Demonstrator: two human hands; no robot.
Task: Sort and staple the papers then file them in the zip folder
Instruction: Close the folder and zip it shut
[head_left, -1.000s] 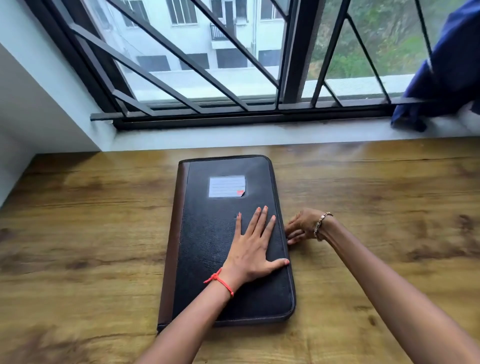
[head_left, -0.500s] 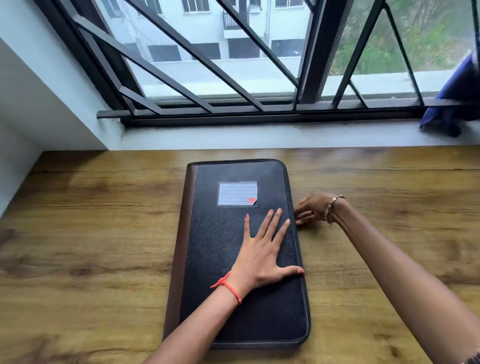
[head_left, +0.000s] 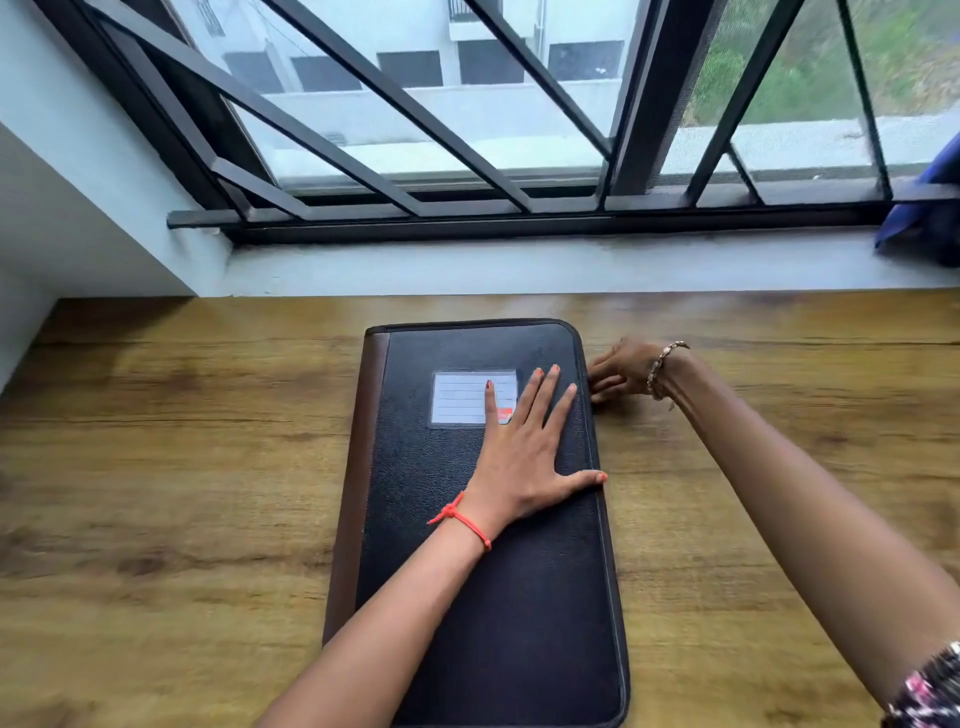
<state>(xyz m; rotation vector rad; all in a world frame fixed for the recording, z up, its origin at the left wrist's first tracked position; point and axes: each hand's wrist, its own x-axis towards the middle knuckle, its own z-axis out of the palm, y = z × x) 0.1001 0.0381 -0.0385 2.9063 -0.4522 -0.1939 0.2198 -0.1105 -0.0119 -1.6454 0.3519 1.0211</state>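
The wooden counter (head_left: 182, 467) carries the black zip folder (head_left: 519, 623), which lies closed and flat under the left hand (head_left: 524, 457). That hand's fingers (head_left: 545, 395) are straight and spread, pressing the cover (thumb reaching the right edge). The right hand (head_left: 621, 371) curls its fingers (head_left: 605, 384) against that edge, just right of the left fingertips; whether they pinch anything I cannot tell. The leftmost fingertip overlaps a lined label (head_left: 460, 397).

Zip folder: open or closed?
Closed: the zip folder lies flat, cover down, under the left hand. Whether fully zipped: cannot tell.
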